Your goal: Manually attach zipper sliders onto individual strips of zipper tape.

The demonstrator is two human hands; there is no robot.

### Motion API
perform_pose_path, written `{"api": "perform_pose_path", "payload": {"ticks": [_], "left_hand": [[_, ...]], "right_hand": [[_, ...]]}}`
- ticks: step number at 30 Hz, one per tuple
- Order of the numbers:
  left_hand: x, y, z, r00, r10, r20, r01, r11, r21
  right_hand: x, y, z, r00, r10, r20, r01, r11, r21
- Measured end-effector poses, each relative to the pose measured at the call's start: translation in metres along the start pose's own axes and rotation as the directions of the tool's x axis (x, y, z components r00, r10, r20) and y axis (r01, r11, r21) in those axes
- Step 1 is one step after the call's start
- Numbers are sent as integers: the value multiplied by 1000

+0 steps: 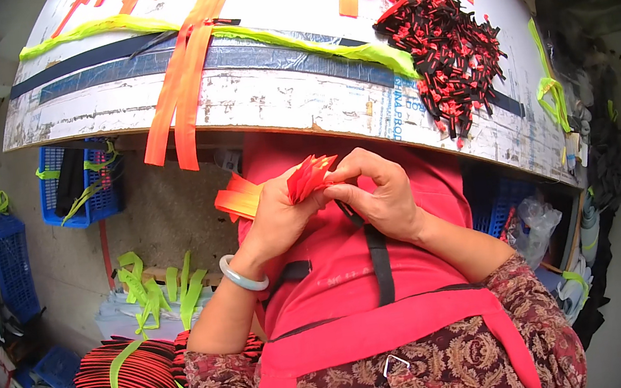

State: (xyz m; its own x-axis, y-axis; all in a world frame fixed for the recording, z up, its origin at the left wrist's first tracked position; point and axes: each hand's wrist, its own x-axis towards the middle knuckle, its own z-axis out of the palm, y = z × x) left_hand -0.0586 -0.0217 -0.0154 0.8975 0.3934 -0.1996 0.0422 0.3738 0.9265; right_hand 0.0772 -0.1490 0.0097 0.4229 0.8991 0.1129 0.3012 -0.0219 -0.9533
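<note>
Spanning twelve o'clock, the table (258, 100) is carrying a pile (458, 54) (at two). Dead centre, the left hand (275, 213) is gripping orange strips (311, 178), the right hand (383, 193) is pinching their edge; uneven pressure could be spilling them.

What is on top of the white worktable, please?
Orange strips, yellow-green strips and a heap of small black-and-red pieces lie on the worktable. The surface directly beneath the heap is covered and cannot be seen.
</note>
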Motion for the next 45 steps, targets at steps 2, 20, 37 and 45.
{"api": "perform_pose_path", "payload": {"ticks": [2,20,37,45], "left_hand": [[1,0,-1,999,-7,36,7,1000,-7],[4,-13,-2,997,-44,-67,30,978,-205],[-2,-11,4,993,109,-40,-103,988,116],[1,-7,-1,996,93,-11,-92,989,114]], "right_hand": [[1,-2,-1,999,-33,-14,32,999,-15],[7,-2,-9,986,162,50,-163,987,14],[4,-8,-4,998,-65,-9,63,988,-143],[5,-10,-3,995,-101,26,104,982,-155]]}}
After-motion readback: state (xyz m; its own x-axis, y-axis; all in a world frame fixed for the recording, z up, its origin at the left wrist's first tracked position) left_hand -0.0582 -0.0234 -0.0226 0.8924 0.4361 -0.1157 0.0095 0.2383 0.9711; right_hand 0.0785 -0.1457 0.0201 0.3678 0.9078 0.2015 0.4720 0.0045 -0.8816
